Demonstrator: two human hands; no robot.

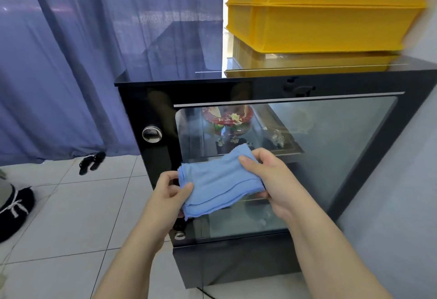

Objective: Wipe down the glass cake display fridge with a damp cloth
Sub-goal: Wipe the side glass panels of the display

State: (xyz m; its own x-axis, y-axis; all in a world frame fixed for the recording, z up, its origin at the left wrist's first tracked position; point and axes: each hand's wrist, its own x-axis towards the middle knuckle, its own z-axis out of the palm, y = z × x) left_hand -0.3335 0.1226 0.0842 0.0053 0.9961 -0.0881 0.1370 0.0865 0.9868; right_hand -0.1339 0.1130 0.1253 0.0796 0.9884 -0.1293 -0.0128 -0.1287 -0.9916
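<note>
A black-framed glass cake display fridge [343,138] stands in front of me on the tiled floor. A decorated cake [228,116] shows on a shelf behind its glass. I hold a folded blue cloth [220,180] in front of the glass, a little short of it. My left hand [171,192] pinches the cloth's left end between thumb and fingers. My right hand [267,178] grips its right end, thumb on top and fingers underneath.
Stacked yellow plastic crates [319,15] sit on the fridge's glossy top. Blue curtains [71,62] hang at the left. Black sandals [92,163] and a black slipper [14,209] lie on the white tiles. A grey wall [402,204] runs along the right.
</note>
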